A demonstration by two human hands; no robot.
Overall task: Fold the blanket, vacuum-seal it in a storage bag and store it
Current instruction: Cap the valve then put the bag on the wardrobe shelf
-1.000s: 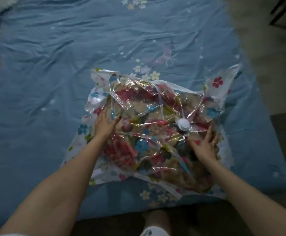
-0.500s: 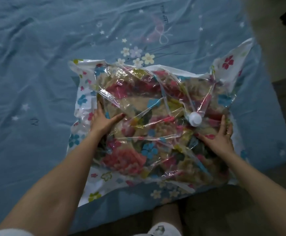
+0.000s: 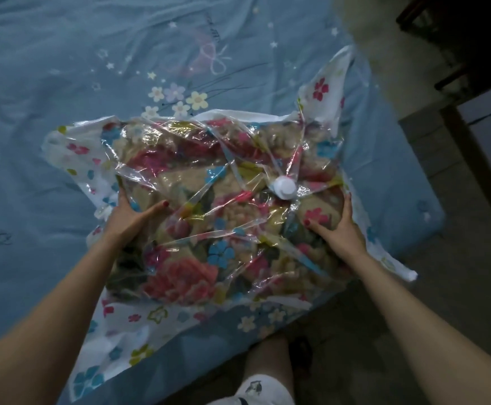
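The bed (image 3: pixel 63 141) with its blue flowered sheet filled most of the frame, from the upper left down to the lower middle; a strip of dark floor (image 3: pixel 457 302) ran down the right side, and a dark piece of furniture (image 3: pixel 472 54) stood in the upper right corner. The storage bag (image 3: pixel 323 92) lay on the bed in the middle of the frame, near the bed's lower right corner; its clear plastic was wrinkled and pulled tight in lines, and its white flowery edges stuck out all around. The blanket (image 3: pixel 180 276), folded and bright with big pink and blue flowers, was inside the bag. The left hand (image 3: pixel 127 217) pressed on the left side of the bag with its thumb spread apart from the fingers; the right hand (image 3: pixel 340 232) held the right side the same way, thumb on top and fingers along the edge. The small white round valve (image 3: pixel 282 187) sat on top of the bag, between the hands and closer to the right one. It looked like the folding and bagging were done, and the air seemed mostly out; what was left was to pick the bundle up and put it away.
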